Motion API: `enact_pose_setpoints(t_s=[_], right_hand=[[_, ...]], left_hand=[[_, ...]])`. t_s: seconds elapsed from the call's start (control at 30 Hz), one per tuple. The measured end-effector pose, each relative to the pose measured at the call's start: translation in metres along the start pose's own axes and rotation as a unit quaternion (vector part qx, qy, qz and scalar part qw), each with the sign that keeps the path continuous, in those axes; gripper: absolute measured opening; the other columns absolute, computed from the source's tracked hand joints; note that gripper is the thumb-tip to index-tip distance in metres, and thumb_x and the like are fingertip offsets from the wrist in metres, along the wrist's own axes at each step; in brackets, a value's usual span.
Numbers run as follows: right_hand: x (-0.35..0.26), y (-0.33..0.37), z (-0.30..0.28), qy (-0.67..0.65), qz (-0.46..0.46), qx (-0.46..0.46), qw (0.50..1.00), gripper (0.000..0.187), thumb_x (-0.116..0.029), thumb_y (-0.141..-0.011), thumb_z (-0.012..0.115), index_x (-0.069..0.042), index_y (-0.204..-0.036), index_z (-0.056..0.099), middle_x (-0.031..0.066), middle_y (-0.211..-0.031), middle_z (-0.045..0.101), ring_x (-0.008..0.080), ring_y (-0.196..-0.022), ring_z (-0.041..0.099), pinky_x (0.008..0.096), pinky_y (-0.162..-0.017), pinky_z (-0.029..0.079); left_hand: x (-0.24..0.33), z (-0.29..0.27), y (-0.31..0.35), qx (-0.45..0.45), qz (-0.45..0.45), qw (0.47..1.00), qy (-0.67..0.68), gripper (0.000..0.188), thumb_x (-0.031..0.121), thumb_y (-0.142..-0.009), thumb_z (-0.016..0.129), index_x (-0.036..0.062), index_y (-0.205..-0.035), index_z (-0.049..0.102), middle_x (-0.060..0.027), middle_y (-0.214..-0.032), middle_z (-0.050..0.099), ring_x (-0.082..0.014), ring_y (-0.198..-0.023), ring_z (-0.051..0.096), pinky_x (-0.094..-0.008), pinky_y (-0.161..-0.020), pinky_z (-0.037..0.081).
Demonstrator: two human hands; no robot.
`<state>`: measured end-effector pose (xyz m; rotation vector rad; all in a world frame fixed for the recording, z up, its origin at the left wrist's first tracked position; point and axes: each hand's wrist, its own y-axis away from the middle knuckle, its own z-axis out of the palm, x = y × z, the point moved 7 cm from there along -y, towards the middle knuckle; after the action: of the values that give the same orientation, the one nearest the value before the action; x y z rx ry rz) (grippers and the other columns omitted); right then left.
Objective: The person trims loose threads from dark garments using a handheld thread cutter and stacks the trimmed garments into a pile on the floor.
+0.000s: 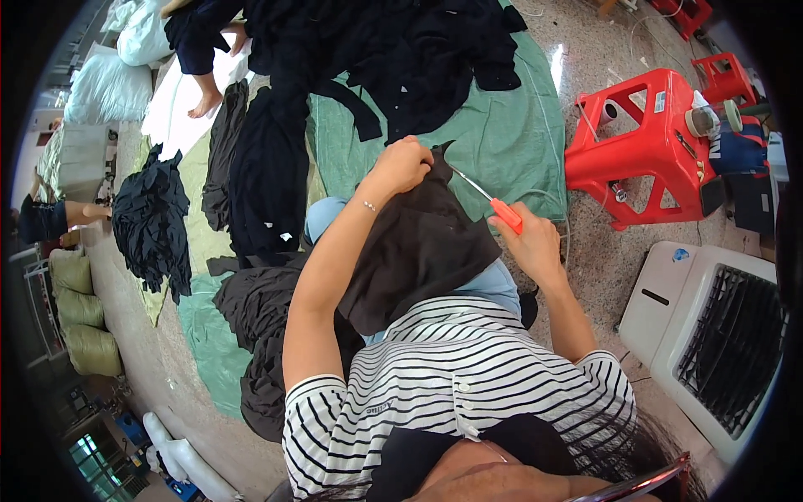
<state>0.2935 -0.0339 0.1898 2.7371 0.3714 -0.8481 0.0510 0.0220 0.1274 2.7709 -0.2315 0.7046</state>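
Observation:
Across my lap lies a dark brown garment [418, 243], partly covering my light blue trousers. Its far edge is pinched in my left hand [403, 165], closed with the fingers pressed together on the cloth. My right hand [533, 248] is wrapped round the orange handle of a slim tool with a thin metal shaft [507, 214]. The shaft points up and left toward the held edge of the cloth. Whether its tip touches the fabric is too small to tell, and so is the tool's exact kind.
Dark clothes [393, 50] lie heaped on a green sheet [519, 125] ahead, with more piles [263, 301] at my left. On the right stand a red plastic stool [636, 146] and a white air cooler [703, 335]. Another person's bare foot [205, 102] is at the far left.

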Motion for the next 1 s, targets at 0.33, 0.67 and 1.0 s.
enact_pose_setpoints(t_s=[0.33,0.67,1.0], right_hand=[[0.002,-0.014,0.005,-0.011,0.003,-0.038,0.999,0.040,-0.046,-0.089,0.065,-0.006,-0.096,0.064,0.0244,-0.075,0.065,0.0467,-0.074,0.062,0.0540,-0.063,0.045],[0.004,-0.024,0.016,-0.033,-0.037,-0.025,0.998,0.042,-0.044,-0.088,0.068,-0.002,-0.092,0.065,0.0271,-0.075,0.064,0.0485,-0.075,0.061,0.0539,-0.063,0.045],[0.005,-0.034,0.025,0.012,-0.007,-0.014,1.000,0.041,-0.047,-0.089,0.066,-0.006,-0.094,0.064,0.0256,-0.072,0.064,0.0474,-0.074,0.063,0.0539,-0.062,0.047]], left_hand=[[0.010,0.014,-0.035,-0.136,-0.048,0.985,-0.096,0.024,0.019,-0.073,0.070,0.0064,-0.094,0.075,-0.0182,-0.100,0.071,-0.0357,-0.097,0.069,-0.0466,-0.080,0.057],[-0.004,0.019,-0.027,-0.002,-0.050,0.998,-0.040,0.015,0.009,-0.064,0.067,0.0048,-0.077,0.074,-0.0195,-0.084,0.071,-0.0374,-0.087,0.070,-0.0452,-0.075,0.057],[0.001,-0.020,0.010,0.049,0.036,0.991,0.122,0.015,0.009,-0.082,0.065,0.0033,-0.095,0.070,-0.0133,-0.093,0.068,-0.0321,-0.088,0.066,-0.0406,-0.077,0.052]])
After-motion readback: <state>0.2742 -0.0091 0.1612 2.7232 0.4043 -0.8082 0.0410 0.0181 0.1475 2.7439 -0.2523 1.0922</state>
